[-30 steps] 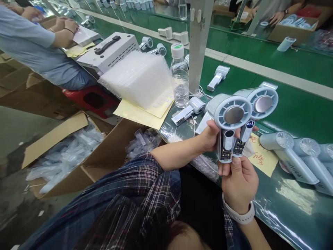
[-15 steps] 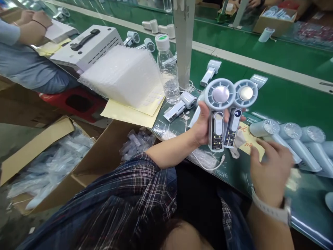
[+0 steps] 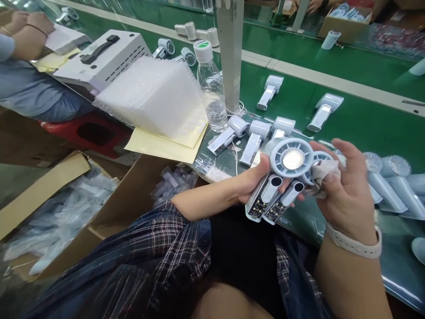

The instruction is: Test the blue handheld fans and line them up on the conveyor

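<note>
Two light blue handheld fans are held side by side in my left hand (image 3: 254, 179), its fingers wrapped round them. The nearer fan (image 3: 292, 159) shows a round ribbed head with a silver centre, and its handle exposes a circuit board. Partly behind it is the second fan (image 3: 277, 207), its head overlapped by a crumpled white cloth (image 3: 325, 170). My right hand (image 3: 352, 195) pinches this cloth against that fan's head. Just beyond my hands lie more fans, among them one (image 3: 254, 141) on the green table.
A water bottle (image 3: 212, 88) stands beside a grey post (image 3: 230, 57). Left of it are a stack of white foam sheets (image 3: 152, 93) and a white metal case (image 3: 102, 57). Several fans (image 3: 387, 190) line the right. An open carton (image 3: 109, 212) sits lower left; another person's hands (image 3: 36, 31) show upper left.
My left hand has lowered and tilted the two fans. My right hand has moved up to them and now presses the white cloth on one. The view has shifted slightly.
</note>
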Action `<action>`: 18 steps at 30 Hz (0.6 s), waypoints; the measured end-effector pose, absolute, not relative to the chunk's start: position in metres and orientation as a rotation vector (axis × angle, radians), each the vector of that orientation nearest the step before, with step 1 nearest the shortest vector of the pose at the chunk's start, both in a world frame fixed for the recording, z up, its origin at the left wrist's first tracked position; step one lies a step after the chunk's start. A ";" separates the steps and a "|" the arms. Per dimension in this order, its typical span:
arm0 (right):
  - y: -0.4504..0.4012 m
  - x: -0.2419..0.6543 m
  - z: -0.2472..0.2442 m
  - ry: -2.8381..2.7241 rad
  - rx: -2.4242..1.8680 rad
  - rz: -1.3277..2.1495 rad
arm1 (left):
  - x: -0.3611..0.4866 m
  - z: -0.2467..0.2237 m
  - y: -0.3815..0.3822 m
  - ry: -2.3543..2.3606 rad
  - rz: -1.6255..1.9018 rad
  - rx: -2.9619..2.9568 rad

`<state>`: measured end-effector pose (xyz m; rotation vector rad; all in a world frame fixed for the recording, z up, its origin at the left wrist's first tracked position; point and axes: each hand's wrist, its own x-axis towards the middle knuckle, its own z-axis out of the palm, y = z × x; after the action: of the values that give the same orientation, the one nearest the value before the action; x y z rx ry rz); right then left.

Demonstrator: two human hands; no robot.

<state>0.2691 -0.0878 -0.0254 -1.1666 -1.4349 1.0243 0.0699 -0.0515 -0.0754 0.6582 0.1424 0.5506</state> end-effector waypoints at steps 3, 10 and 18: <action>-0.089 0.263 -0.033 -1.166 -1.061 1.409 | 0.068 -0.080 -0.051 0.147 0.456 0.684; -0.089 0.257 -0.036 -1.355 -1.445 0.822 | 0.070 -0.088 -0.061 0.232 0.475 0.622; -0.075 0.291 0.005 -1.666 -1.203 0.706 | 0.077 -0.091 -0.061 0.111 0.363 0.554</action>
<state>0.2909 -0.0749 0.0051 -1.2029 -1.6660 0.7057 0.0774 -0.0614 -0.0911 0.5540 0.1110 0.3631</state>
